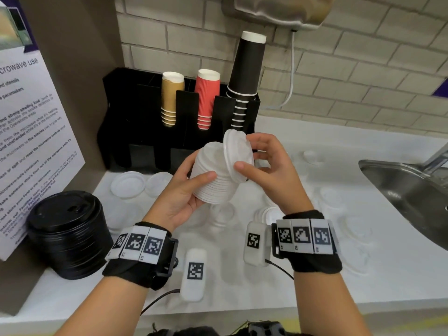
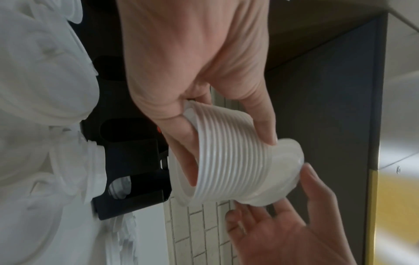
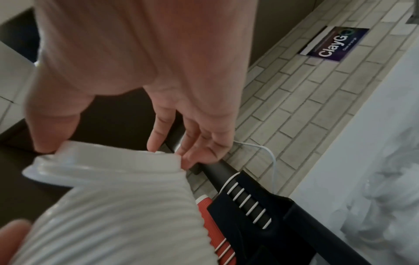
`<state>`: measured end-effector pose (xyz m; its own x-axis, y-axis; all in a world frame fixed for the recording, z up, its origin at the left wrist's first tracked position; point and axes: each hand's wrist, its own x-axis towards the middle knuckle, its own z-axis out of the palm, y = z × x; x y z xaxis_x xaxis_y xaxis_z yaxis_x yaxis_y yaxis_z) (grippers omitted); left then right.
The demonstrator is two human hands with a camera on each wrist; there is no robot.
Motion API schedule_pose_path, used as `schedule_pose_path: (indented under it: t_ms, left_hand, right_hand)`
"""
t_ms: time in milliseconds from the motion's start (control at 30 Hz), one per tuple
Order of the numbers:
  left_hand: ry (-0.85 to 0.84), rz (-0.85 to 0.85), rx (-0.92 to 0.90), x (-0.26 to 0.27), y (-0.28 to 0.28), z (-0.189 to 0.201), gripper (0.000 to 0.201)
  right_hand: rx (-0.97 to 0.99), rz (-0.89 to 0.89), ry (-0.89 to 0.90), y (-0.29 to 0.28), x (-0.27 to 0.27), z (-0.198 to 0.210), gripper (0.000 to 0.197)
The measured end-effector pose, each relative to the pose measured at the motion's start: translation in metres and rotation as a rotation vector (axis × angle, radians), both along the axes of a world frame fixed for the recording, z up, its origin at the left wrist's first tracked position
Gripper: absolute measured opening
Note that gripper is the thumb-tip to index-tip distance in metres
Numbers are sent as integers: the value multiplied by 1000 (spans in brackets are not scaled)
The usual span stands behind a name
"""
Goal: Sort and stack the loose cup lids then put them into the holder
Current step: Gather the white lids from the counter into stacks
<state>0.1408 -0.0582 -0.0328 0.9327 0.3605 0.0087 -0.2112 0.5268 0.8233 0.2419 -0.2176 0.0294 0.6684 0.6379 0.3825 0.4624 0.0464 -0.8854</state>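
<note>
White counter (image 1: 315, 275) fills lower and centre frame in the head view; steel sink (image 1: 400, 187) at right edge, brick wall (image 1: 339, 76) across the top, printed microwave notice (image 1: 31, 132) at far left. Black holder (image 1: 121, 132) sits upper centre against the wall, carrying three cup stacks left to right: gold cups (image 1: 171, 98), red cups (image 1: 208, 98), tall black cups (image 1: 246, 73). Its lower front slots look dark; contents can't be made out. Black lid stack (image 1: 68, 234) stands lower left on the counter. Loose white lids (image 1: 128, 184) and clear-looking ones lie scattered over the counter below the holder and toward the sink, washed out and hard to count.

Centre frame, in the air above the counter: white lid stack (image 1: 213, 178), tilted, gripped by left hand (image 1: 179, 197), thumb across the ribbed side, fingers wrapped behind. Right hand (image 1: 269, 170) pinches a single white lid (image 1: 236, 157) at its rim, thumb in front, fingertips behind, the lid held tilted against the stack's upper end, touching it. Both wrists wear black bands with coded tags (image 1: 135, 243).
</note>
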Motion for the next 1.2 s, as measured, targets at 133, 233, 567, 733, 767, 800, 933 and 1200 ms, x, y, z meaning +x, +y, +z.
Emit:
schedule_pose_path:
  t_ms: [133, 233, 567, 733, 767, 800, 933, 1200]
  left_hand:
    - [18, -37, 70, 3, -4, 1, 65]
    - [32, -48, 111, 5, -5, 1, 68]
    - [21, -40, 97, 9, -5, 2, 67]
    - [-13, -18, 23, 15, -12, 1, 72]
    - [-20, -17, 9, 15, -14, 1, 70]
    - [-27, -16, -3, 16, -16, 0, 68]
    - [-41, 2, -46, 16, -21, 1, 74]
    - [-44, 15, -33, 14, -27, 2, 102]
  right_hand:
    - [-77, -10, -117, 2, 1, 1, 45]
    - [-100, 4, -113, 5, 3, 1, 38]
    - [-137, 77, -129, 8, 13, 5, 30]
    - [-138, 79, -183, 7, 21, 8, 31]
    - [-129, 82, -197, 6, 22, 8, 29]
    - [-118, 86, -209, 6, 22, 8, 26]
    - [-78, 106, -215, 1, 27, 7, 18]
    - [-84, 165, -206, -11, 34, 16, 13]
